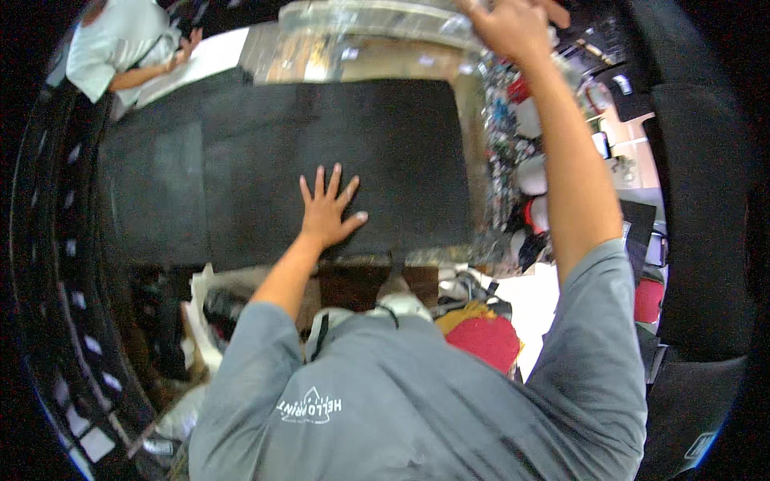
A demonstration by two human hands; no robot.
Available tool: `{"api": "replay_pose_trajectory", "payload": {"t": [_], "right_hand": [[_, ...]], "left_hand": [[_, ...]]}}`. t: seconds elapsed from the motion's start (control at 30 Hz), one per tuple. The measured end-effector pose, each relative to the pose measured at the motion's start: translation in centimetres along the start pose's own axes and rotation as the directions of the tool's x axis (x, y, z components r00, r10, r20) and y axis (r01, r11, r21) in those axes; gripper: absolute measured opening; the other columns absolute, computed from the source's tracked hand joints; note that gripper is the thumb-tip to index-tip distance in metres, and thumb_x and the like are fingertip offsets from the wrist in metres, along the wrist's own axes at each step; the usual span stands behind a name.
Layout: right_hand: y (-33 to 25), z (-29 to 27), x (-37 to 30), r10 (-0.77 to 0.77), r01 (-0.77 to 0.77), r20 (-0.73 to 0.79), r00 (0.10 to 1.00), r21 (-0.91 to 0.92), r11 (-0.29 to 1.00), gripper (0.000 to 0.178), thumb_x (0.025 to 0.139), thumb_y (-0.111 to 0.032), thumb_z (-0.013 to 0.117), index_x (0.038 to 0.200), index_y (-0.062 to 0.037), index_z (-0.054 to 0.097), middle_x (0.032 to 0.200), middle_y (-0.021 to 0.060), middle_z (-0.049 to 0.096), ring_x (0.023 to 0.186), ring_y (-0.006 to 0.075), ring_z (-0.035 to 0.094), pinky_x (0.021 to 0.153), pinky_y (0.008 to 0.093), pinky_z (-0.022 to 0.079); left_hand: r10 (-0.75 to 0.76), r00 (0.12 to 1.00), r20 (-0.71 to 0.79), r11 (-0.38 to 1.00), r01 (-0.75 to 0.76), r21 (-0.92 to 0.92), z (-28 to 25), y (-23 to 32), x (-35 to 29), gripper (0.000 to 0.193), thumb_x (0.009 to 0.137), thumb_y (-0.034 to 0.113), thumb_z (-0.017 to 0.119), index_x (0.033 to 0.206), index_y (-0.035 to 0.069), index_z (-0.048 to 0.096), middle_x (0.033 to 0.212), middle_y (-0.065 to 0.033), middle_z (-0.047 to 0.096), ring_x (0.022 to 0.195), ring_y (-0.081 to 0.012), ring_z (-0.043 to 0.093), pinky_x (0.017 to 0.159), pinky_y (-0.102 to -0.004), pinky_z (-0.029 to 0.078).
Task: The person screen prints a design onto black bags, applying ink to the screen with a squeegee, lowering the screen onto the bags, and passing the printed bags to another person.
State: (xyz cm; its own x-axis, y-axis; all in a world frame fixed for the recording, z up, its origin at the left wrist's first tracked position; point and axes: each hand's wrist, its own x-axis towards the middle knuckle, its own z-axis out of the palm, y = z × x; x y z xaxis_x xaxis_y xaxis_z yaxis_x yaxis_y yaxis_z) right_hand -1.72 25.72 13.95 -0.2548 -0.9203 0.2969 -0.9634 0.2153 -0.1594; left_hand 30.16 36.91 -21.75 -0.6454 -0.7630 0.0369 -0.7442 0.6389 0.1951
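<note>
A wide black sheet (385, 144), perhaps cloth or a mat, lies over the table in front of me. My left hand (327, 215) rests flat on it near its front edge, fingers spread and holding nothing. My right arm reaches far forward past the sheet's right side. At the top edge of the view is my right hand (513, 30), beside the clear-looking wrap on the table's far part (361, 52). Its fingers are blurred and partly cut off, so what they touch or hold is hidden.
A co-worker (120, 48) stands at the far left, one hand over a white surface (220, 54). Several small containers and other items crowd the right side, with a white bottle-like container (531, 175) among them. A red round thing (485, 343) sits near my body.
</note>
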Motion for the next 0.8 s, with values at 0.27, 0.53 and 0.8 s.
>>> {"api": "replay_pose_trajectory", "payload": {"t": [0.27,0.53,0.8], "right_hand": [[4.1,1.4,1.9,-0.257,0.233,-0.203,0.945,-0.133,0.963,0.078,0.094,-0.075,0.046,0.105,-0.0043,0.077,0.099,0.0207,0.075,0.099,0.0366,0.071,0.085,0.0504,0.049],[4.4,1.3,3.8,-0.247,0.247,-0.269,0.931,-0.034,0.968,0.079,0.092,-0.076,0.046,0.093,-0.0035,0.078,0.093,0.0225,0.075,0.095,0.04,0.071,0.088,0.0557,0.047],[4.3,0.9,3.6,-0.228,0.229,-0.24,0.944,-0.023,0.973,0.074,0.089,-0.073,0.055,0.086,-0.0024,0.077,0.09,0.0232,0.074,0.092,0.0402,0.071,0.085,0.0538,0.048]], "left_hand": [[0.105,0.994,-0.017,0.99,-0.106,-0.096,1.1,6.7,6.1,0.087,0.091,0.077,0.05,0.162,0.027,0.036,0.172,-0.0167,0.013,0.156,-0.0511,0.008,0.116,-0.0784,0.001],[0.167,0.985,-0.037,0.977,-0.17,-0.125,2.2,8.6,12.0,0.088,0.091,0.078,0.048,0.162,0.026,0.037,0.172,-0.0178,0.015,0.156,-0.0508,0.007,0.115,-0.079,0.0],[0.175,0.984,-0.03,0.975,-0.178,-0.131,2.5,8.5,13.4,0.089,0.089,0.077,0.051,0.161,0.026,0.038,0.171,-0.0189,0.017,0.155,-0.0521,0.009,0.114,-0.0807,0.0]]}}
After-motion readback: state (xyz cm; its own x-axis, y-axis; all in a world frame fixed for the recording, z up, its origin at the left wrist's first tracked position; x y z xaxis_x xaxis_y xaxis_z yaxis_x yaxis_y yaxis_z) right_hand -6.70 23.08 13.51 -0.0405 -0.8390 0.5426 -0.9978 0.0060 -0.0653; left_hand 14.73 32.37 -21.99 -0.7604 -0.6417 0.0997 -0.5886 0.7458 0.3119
